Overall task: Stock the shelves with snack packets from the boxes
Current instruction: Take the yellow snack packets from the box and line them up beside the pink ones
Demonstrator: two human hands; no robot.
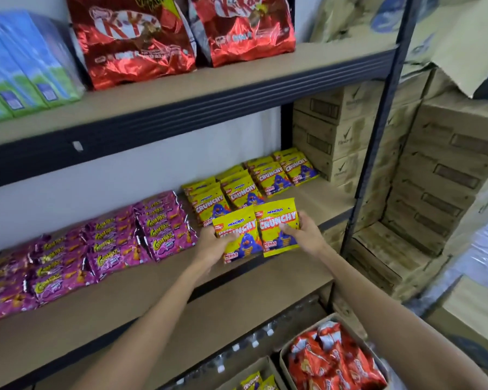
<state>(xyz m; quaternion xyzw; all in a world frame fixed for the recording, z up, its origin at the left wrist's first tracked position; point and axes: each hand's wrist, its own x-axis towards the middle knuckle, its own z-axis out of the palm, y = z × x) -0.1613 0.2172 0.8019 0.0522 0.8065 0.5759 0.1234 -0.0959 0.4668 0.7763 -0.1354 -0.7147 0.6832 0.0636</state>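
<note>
Left hand (213, 244) grips a yellow Crunchy packet (237, 235) by its left edge, thumb curled over the front. Right hand (306, 235) clamps a second yellow packet (276, 229) by its right edge. The two packets touch side by side over the front edge of the middle shelf (152, 299), near its right end, just before the shelved yellow rows (254, 181). Below, an open box (284, 364) holds red packets (335, 361).

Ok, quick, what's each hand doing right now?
Left hand: grips the left yellow Crunchy packet.
Right hand: grips the right yellow Crunchy packet.
</note>
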